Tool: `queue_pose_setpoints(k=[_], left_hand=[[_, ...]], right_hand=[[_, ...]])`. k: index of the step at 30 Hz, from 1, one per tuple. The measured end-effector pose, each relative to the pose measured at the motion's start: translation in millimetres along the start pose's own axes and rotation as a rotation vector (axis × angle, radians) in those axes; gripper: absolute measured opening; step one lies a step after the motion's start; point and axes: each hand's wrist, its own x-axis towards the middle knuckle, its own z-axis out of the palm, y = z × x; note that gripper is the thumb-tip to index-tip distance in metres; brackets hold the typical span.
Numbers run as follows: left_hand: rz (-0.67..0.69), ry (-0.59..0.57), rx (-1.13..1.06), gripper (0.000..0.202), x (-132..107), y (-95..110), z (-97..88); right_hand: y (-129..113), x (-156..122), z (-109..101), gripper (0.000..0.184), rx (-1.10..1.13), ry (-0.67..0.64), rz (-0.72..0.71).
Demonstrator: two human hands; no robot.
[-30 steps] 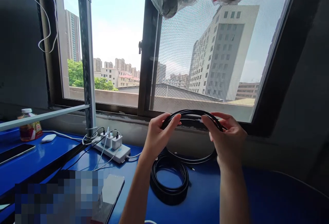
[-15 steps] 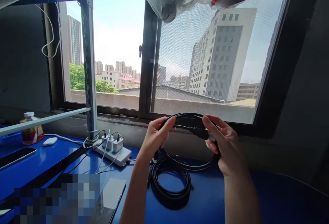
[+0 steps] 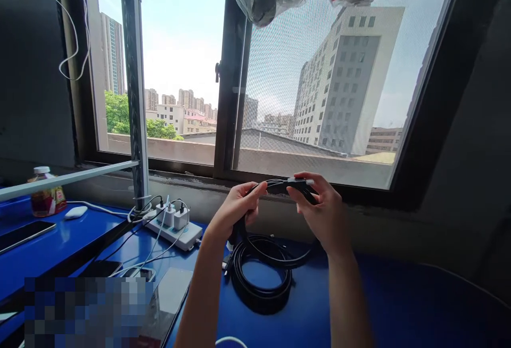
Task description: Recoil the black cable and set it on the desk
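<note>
Both hands hold a coiled black cable [image 3: 275, 259] up in front of the window sill. My left hand [image 3: 239, 207] pinches the left side of the loop between thumb and fingers. On the right side, my right hand [image 3: 319, 209] is closed around the loop and the cable's plug [image 3: 297, 182], which has a dark housing and a light metal tip. The lower part of the loop hangs over a second black cable coil [image 3: 261, 300] that lies on the blue table [image 3: 307, 305]. My fingers hide part of the held loop.
Left of my arms sits a white power strip [image 3: 175, 233] with several chargers and wires. A phone [image 3: 171, 295] lies by my left forearm, another phone [image 3: 26, 235] farther left. A bottle [image 3: 47, 193] and a metal shelf post [image 3: 136, 98] stand at the left.
My right hand has moved left and turned, bringing its side of the loop and the plug closer to my left hand. The loop is narrower at the top. The view has shifted slightly.
</note>
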Motion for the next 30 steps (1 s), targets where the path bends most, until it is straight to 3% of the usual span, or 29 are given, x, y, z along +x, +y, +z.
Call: queue_pose_setpoints(k=[4,7,14,20,24,26,30], left_hand=[[-0.242,-0.128,0.178,0.049,-0.9,-9.2,-15.4],[-0.369,-0.089,0.218,0.046,0.1,-15.7,-25.4],[-0.498,0.013,0.43,0.027,9.7,-30.3,-33.3],[-0.737,-0.126,0.562,0.018,18.2,-71.9,-36.6],[-0.852,-0.245,0.596,0.022,22.3,-111.1,-43.2],[-0.857,-0.35,0.589,0.027,24.4,-129.2,-49.5],[-0.71,-0.355,0.576,0.031,27.8,-148.8,-62.4]], right_hand=[[13.4,3.4,3.0,0.043,0.014,0.122,0.097],[19.6,4.3,4.3,0.047,0.044,0.15,0.239],[37.9,3.8,1.2,0.024,-0.104,-0.111,0.591],[78.3,-7.1,4.9,0.025,-0.233,-0.391,0.842],[103.0,-14.8,8.6,0.005,-0.352,-0.542,0.945],[111.6,-17.8,9.2,0.01,-0.385,-0.582,0.948],[125.3,-20.9,9.6,0.021,-0.42,-0.613,0.913]])
